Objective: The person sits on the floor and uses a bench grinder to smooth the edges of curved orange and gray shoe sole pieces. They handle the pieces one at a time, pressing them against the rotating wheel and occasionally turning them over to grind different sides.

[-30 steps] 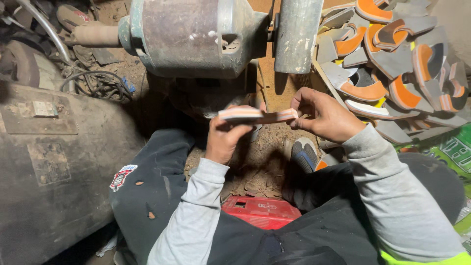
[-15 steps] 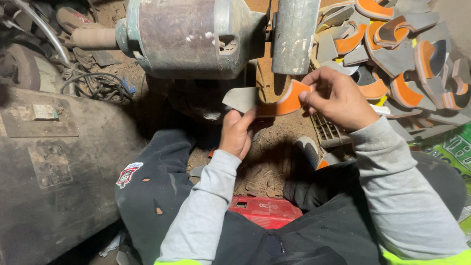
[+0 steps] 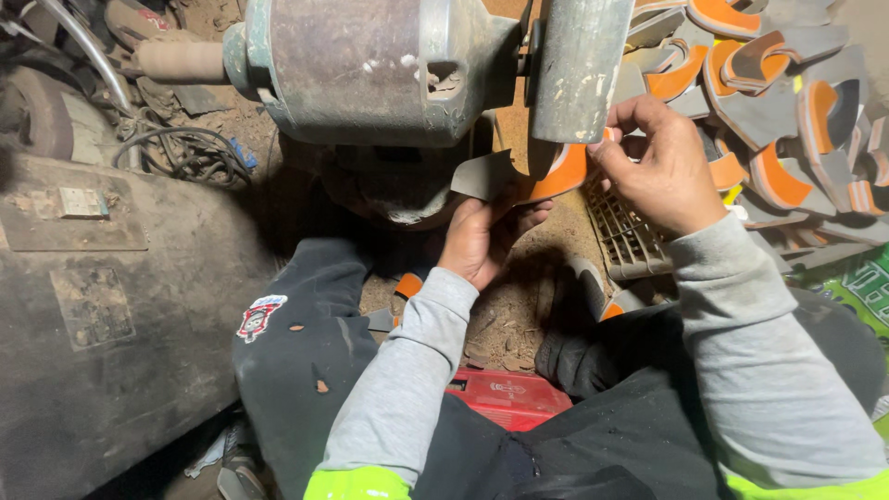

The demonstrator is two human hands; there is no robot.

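The left hand (image 3: 482,243) grips the grey end of a curved grey-and-orange sole piece (image 3: 542,176) from below, fingers curled around it. The right hand (image 3: 659,165) pinches the orange end from the right, thumb and fingers closed on its edge. Between both hands, the piece presses up against the grinder wheel (image 3: 574,69) just above. Left of the wheel sits the grinder motor (image 3: 370,69). Right of the right hand lies a pile of similar pieces (image 3: 787,120). Below the right hand is a plastic crate (image 3: 625,241); nearer the body, a red box (image 3: 509,398).
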